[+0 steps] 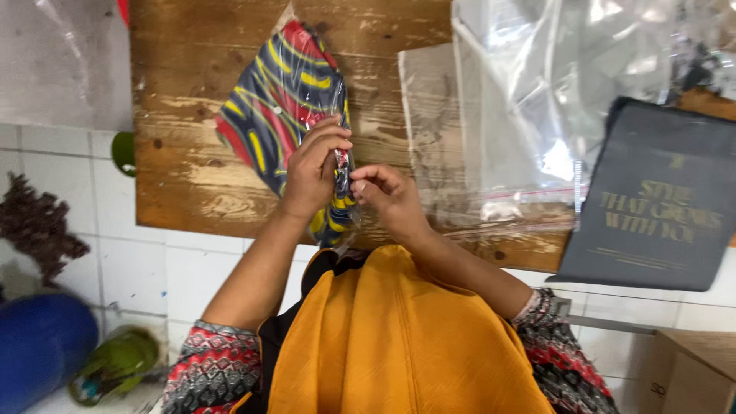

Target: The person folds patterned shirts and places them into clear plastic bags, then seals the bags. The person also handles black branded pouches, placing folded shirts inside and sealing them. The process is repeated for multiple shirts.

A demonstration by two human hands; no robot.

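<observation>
Wooden board (pixel 192 184) lies bare left of the bagged garment (pixel 280 100), both hands' fingers (pixel 330 142) pinching its lower edge.

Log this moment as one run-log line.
left hand: on bagged patterned cloth | right hand: pinching bag edge | surface: wooden board | nearby: clear bags, dark pouch

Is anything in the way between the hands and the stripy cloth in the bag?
Only the bag itself. The left hand rests on the clear plastic bag that wraps the folded striped cloth, and the right hand pinches the bag's edge beside it. Both touch the plastic, not the cloth. Nothing else visible sits between them on the wooden board.
</observation>
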